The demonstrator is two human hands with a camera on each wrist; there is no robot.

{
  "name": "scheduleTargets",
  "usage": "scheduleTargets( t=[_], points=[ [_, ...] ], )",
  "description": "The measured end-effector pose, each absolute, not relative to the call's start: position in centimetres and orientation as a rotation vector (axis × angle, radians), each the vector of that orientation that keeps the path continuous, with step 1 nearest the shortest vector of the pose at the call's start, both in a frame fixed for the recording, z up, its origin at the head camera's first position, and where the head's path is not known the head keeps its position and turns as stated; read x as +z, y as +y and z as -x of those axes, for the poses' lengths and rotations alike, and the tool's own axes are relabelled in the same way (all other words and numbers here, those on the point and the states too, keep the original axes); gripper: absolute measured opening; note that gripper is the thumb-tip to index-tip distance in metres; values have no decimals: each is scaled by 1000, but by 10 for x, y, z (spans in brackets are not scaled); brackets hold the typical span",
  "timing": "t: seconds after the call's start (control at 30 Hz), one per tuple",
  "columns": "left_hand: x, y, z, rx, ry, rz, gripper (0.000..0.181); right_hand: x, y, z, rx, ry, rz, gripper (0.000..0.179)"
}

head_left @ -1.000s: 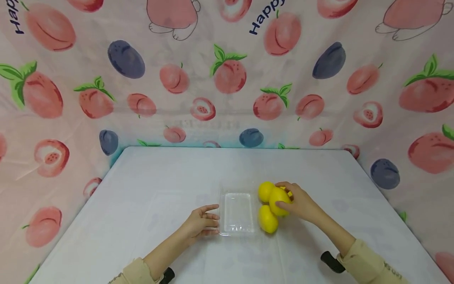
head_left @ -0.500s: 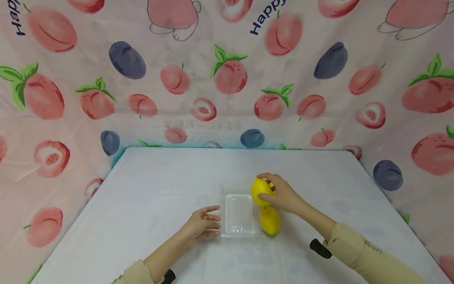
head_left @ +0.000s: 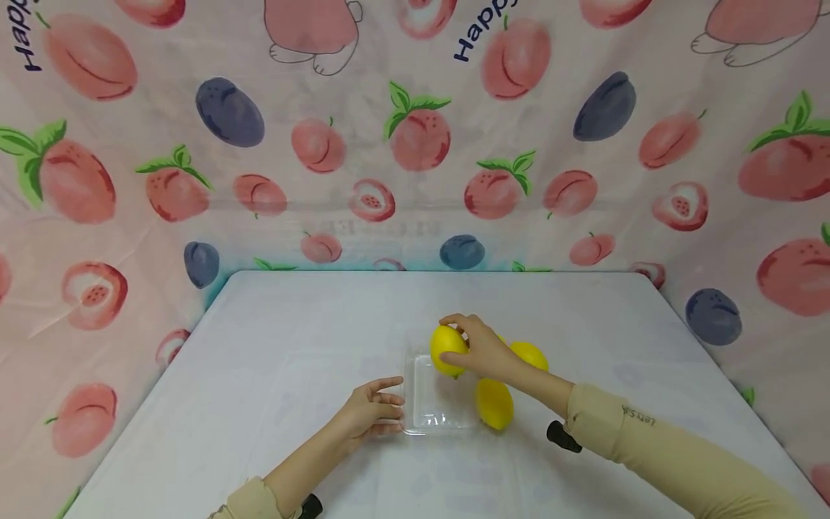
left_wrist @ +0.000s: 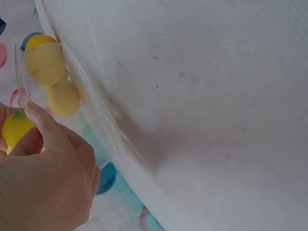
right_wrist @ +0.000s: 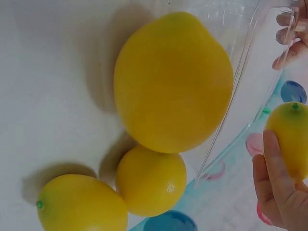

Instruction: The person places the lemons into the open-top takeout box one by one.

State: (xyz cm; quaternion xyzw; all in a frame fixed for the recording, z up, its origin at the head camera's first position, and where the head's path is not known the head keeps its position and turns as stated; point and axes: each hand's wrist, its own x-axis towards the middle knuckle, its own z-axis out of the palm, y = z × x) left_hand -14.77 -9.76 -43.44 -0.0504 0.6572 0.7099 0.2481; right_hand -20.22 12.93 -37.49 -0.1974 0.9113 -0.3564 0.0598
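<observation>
My right hand (head_left: 478,349) holds a yellow lemon (head_left: 447,350) over the far part of a clear plastic box (head_left: 415,425); thumb and fingers grip it from its right side. In the right wrist view, the green stem end of this held lemon (right_wrist: 295,113) points up. My left hand (head_left: 372,409) touches the box's left side with extended, spread fingers. A lemon (head_left: 495,405) lies at the box's right side. Two others, a lemon (head_left: 529,355) and a rounder lemon (right_wrist: 151,180), lie farther back; my right hand mostly hides the rounder one in the head view.
A white cloth-covered table (head_left: 311,317) carries everything. Behind it hangs a fruit-print curtain (head_left: 363,144). A black wrist device (head_left: 564,437) sits below the right cuff, and my right forearm (head_left: 541,382) crosses above the table near the loose lemons.
My right hand has picked a lemon from the right of the box and moved it left over the box. The left hand stays at the box's left side.
</observation>
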Motion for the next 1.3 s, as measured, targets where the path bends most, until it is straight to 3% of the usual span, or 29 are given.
scheduleTargets(
  t=[0.47,1.3],
  points=[
    [-439,-97,147,1933,1770,157,58,-394,97,219,-1080,2582,394,50],
    [-439,-94,149,1914,1832,155,54,-404,86,227,-974,2549,365,52]
  ],
)
